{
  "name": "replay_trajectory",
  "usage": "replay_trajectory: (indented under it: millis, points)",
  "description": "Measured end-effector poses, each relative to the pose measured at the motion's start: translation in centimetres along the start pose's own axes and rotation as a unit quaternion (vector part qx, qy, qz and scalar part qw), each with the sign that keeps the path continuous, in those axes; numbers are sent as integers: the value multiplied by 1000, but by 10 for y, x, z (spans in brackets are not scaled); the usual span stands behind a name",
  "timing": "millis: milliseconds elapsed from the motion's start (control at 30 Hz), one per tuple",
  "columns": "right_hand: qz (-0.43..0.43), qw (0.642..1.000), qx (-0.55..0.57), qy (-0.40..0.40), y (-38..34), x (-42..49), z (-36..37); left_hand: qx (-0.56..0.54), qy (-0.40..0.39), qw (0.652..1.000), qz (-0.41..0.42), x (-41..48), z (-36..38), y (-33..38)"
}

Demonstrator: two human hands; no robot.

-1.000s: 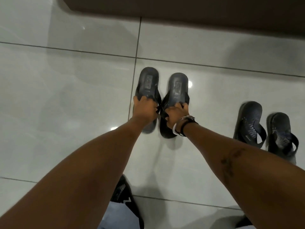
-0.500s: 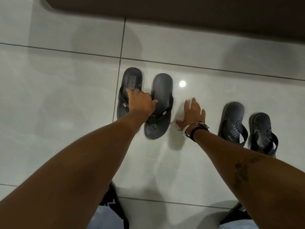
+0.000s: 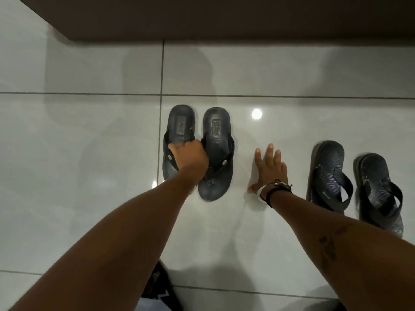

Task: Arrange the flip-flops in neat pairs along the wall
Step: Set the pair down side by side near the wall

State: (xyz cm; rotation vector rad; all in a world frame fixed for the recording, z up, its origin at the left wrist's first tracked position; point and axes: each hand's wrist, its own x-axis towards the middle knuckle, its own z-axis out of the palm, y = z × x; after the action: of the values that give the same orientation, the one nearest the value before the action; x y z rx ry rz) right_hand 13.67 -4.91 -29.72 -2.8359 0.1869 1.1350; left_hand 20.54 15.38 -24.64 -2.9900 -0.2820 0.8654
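Left hand [image 3: 190,159]: closed on my black rubber flip-flop pair [image 3: 198,151], side by side near the dark wall base [image 3: 224,16]. Right hand [image 3: 270,170]: just released, now flat, open on tile. Pair placed.

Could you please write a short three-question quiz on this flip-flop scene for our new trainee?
1. True or false: the right hand lies flat on the floor.
2. Which flip-flop does the left hand rest on: A the black pair's left flip-flop, B the patterned pair?
3. How many flip-flops show fully?

Key: 1 true; 2 A; 3 four.
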Motion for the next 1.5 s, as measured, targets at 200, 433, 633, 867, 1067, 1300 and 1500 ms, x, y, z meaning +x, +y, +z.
replay_trajectory:
  millis: [200,433,633,867,1067,1300,1500]
  points:
    - [6,999,-47,1,-2,1,-2,-67,46,992,-95,45,-36,-58]
    - [10,998,-59,-11,-3,-1,-6,-60,34,992,-109,60,-37,-100]
    - [13,999,-41,-20,2,-3,-8,-69,28,993,-91,57,-31,-96]
    - [2,999,-52,-13,14,-4,-6,-69,38,992,-97,49,-17,-88]
    - [-11,999,-51,-7,8,1,-5,-86,52,990,-98,51,-12,-98]
    - [-18,998,-52,-25,9,-2,-10,-60,57,989,-120,48,-15,-93]
    - [9,995,57,81,48,-17,-38,-43,181,978,-91,20,-30,-41]
